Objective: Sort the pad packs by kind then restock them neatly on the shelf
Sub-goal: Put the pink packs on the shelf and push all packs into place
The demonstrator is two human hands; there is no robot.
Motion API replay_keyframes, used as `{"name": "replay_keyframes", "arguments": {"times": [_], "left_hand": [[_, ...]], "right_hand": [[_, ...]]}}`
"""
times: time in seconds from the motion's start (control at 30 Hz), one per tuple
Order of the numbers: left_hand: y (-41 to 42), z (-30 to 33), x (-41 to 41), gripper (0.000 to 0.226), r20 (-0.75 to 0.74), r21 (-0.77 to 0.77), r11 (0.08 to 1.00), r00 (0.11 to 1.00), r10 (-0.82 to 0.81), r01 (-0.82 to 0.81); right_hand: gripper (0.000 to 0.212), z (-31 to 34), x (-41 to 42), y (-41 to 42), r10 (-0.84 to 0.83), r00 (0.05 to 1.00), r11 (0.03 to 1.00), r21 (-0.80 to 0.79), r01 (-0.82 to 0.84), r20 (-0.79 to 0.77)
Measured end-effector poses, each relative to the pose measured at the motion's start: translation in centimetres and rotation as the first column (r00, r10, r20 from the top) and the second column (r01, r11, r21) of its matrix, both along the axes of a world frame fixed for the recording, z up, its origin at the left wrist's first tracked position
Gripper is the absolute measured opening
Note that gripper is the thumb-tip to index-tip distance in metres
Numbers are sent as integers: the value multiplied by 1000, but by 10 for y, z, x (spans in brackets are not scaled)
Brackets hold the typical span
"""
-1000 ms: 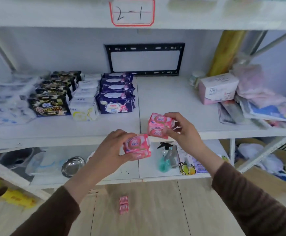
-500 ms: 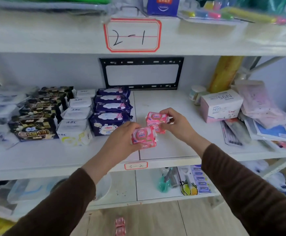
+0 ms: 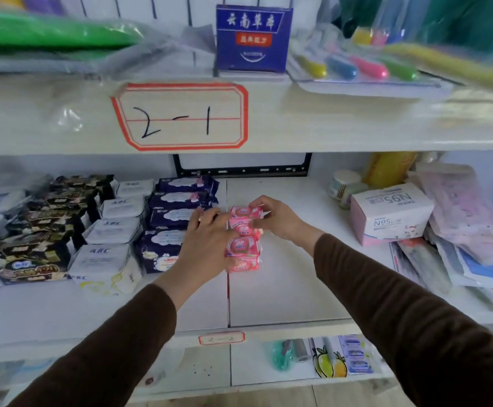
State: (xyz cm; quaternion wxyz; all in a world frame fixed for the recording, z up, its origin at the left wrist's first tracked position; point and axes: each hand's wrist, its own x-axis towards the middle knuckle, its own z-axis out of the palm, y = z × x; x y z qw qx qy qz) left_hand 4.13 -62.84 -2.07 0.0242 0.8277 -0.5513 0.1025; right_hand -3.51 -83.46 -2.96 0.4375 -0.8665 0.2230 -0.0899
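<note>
A white shelf (image 3: 283,289) spans mid-frame. Left of centre, rows of black, white and navy pad packs (image 3: 177,218) are lined up. At centre, pink pad packs (image 3: 242,251) are set on the shelf; the nearer ones are gripped by the left hand (image 3: 207,245), the farther pinched by the right hand (image 3: 280,218).

Both arms outstretched, left hand (image 3: 202,245) and right hand (image 3: 280,220) in grip.

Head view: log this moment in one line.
left hand: holds near pink packs | right hand: pinches far pink packs | site: shelf, beside navy packs
</note>
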Motion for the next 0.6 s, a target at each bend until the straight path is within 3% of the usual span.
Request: {"name": "replay_keyframes", "arguments": {"times": [0.13, 0.4, 0.6], "left_hand": [[-10, -1, 9, 63, 8, 44, 998, 999, 51, -52], [-7, -9, 17, 75, 13, 20, 995, 995, 99, -99], [-7, -12, 18, 70, 5, -1, 994, 994, 112, -112]], "right_hand": [[32, -9, 18, -4, 73, 996, 997, -14, -74, -45], [26, -14, 17, -11, 92, 995, 972, 218, -84, -27], [28, -17, 15, -8, 73, 997, 977, 202, -67, -27]]}}
